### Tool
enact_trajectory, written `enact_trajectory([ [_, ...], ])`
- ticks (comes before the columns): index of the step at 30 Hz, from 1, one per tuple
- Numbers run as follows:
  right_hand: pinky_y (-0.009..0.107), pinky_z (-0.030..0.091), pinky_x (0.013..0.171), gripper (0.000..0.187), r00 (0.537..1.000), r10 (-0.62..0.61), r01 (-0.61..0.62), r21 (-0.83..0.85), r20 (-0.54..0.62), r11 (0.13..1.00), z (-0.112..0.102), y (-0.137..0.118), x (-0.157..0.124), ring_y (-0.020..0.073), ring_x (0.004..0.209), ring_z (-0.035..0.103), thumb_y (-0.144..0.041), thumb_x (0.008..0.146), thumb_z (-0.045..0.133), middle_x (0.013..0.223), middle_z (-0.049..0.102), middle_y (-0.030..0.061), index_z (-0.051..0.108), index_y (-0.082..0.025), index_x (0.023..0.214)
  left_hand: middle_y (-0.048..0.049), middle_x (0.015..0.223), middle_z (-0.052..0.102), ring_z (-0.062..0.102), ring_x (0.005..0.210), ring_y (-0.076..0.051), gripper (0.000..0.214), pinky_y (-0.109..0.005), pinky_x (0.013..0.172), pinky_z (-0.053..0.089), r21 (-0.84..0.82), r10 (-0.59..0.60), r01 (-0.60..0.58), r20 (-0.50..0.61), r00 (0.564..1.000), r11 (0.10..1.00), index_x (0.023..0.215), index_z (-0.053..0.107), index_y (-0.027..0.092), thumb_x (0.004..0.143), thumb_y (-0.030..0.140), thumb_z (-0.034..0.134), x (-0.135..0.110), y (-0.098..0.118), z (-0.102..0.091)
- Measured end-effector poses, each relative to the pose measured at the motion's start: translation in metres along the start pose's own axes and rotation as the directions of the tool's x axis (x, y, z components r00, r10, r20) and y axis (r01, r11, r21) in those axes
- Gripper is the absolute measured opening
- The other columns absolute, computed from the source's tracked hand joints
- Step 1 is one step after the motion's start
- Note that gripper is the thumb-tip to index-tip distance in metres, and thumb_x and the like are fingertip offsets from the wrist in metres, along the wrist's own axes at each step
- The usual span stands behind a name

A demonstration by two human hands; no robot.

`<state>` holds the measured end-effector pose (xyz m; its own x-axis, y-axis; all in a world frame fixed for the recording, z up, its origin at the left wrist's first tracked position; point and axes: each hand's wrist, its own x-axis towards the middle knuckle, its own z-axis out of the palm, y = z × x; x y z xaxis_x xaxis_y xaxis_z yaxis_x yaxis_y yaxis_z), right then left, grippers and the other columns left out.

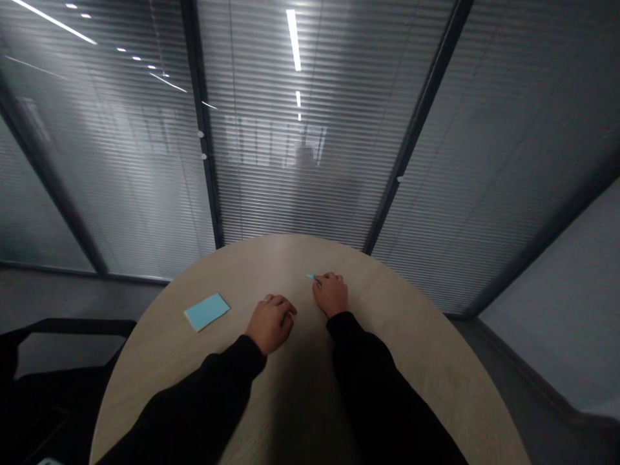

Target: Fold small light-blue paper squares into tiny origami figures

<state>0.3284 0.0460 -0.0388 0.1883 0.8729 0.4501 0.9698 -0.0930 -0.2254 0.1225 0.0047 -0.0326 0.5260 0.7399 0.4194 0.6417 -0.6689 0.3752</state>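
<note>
My right hand (331, 294) rests over the far middle of the round wooden table (416, 361), its fingers closed on a small pointed light-blue thing (310, 276). Only the tip of it sticks out to the left of the fingers, so its kind cannot be made out. Nearer and to the left, my left hand (272, 323) lies on the table with loosely bent fingers and the thumb a little apart; nothing shows in it. A pad of light-blue sticky notes (207, 312) lies flat to the left of that hand, apart from it.
A dark chair with an armrest (80, 327) stands at the table's left edge. Beyond the far edge rises a glass partition with blinds (290, 194) and dark frames. At the right is a pale wall (566, 303).
</note>
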Motion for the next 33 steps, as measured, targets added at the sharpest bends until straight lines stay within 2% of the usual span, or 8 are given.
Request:
enact_trajectory([
  [6, 0.039, 0.039, 0.082, 0.027, 0.998, 0.058, -0.058, -0.029, -0.001, 0.998, -0.006, 0.028, -0.001, 0.0293, 0.104, 0.047, -0.029, 0.092, 0.052, 0.110, 0.059, 0.0125, 0.073, -0.029, 0.109, -0.0075, 0.100, 0.067, 0.056, 0.099, -0.026, 0.024, -0.040, 0.091, 0.042, 0.004, -0.011, 0.010, 0.020, 1.000, 1.000, 0.094, 0.071, 0.024, 0.084, 0.016, 0.051, 0.001, 0.002, -0.002],
  [13, 0.040, 0.037, 0.093, 0.032, 0.999, 0.027, -0.027, -0.014, -0.043, 1.000, -0.011, 0.021, -0.008, 0.0297, 0.110, 0.046, -0.020, 0.091, 0.048, 0.116, 0.061, 0.0149, 0.071, -0.018, 0.113, -0.0073, 0.101, 0.066, 0.055, 0.100, -0.026, 0.024, -0.040, 0.089, 0.042, 0.021, -0.010, 0.009, 0.017, 1.000, 1.000, 0.095, 0.070, 0.024, 0.084, 0.016, 0.051, 0.000, 0.003, -0.001],
  [16, 0.038, 0.038, 0.094, 0.033, 1.000, -0.010, 0.010, -0.011, -0.027, 1.000, -0.009, 0.012, -0.015, 0.0292, 0.114, 0.046, -0.031, 0.094, 0.048, 0.121, 0.062, 0.0132, 0.068, -0.020, 0.118, -0.0076, 0.102, 0.066, 0.055, 0.100, -0.026, 0.024, -0.040, 0.088, 0.042, 0.029, -0.010, 0.009, 0.016, 1.000, 1.000, 0.096, 0.070, 0.024, 0.084, 0.015, 0.051, 0.001, 0.003, -0.001],
  [18, 0.041, 0.037, 0.095, 0.041, 1.000, -0.011, 0.011, -0.015, -0.019, 1.000, -0.005, 0.006, -0.017, 0.0306, 0.118, 0.044, -0.041, 0.094, 0.047, 0.127, 0.059, 0.0144, 0.062, -0.020, 0.126, -0.0076, 0.102, 0.066, 0.055, 0.100, -0.027, 0.025, -0.040, 0.088, 0.041, 0.031, -0.010, 0.010, 0.010, 1.000, 0.999, 0.096, 0.070, 0.024, 0.084, 0.015, 0.050, 0.001, 0.003, 0.000],
  [20, 0.045, 0.036, 0.096, 0.050, 1.000, 0.003, -0.003, -0.022, -0.015, 1.000, -0.001, 0.001, -0.015, 0.0331, 0.124, 0.040, -0.049, 0.094, 0.046, 0.135, 0.053, 0.0166, 0.056, -0.019, 0.133, -0.0073, 0.102, 0.066, 0.055, 0.100, -0.026, 0.025, -0.040, 0.088, 0.041, 0.029, -0.009, 0.009, 0.012, 1.000, 1.000, 0.097, 0.070, 0.025, 0.084, 0.015, 0.051, 0.000, 0.003, 0.000],
  [24, 0.049, 0.031, 0.100, 0.057, 0.998, 0.068, -0.068, -0.042, -0.003, 0.997, 0.008, -0.005, -0.006, 0.0357, 0.132, 0.032, -0.051, 0.096, 0.038, 0.148, 0.039, 0.0201, 0.049, -0.014, 0.138, -0.0066, 0.103, 0.066, 0.055, 0.100, -0.026, 0.025, -0.039, 0.087, 0.041, 0.047, -0.019, 0.017, 0.030, 0.999, 0.999, 0.097, 0.070, 0.025, 0.083, 0.014, 0.051, 0.000, 0.004, -0.001],
  [33, 0.044, 0.030, 0.101, 0.049, 0.995, 0.073, -0.069, -0.061, 0.063, 0.996, 0.010, 0.000, -0.010, 0.0317, 0.125, 0.040, -0.050, 0.096, 0.037, 0.135, 0.054, 0.0160, 0.061, -0.018, 0.126, -0.0053, 0.104, 0.066, 0.054, 0.102, -0.025, 0.027, -0.038, 0.088, 0.040, 0.039, -0.014, 0.013, 0.034, 0.999, 0.999, 0.098, 0.069, 0.026, 0.083, 0.014, 0.050, 0.000, 0.002, -0.001],
])
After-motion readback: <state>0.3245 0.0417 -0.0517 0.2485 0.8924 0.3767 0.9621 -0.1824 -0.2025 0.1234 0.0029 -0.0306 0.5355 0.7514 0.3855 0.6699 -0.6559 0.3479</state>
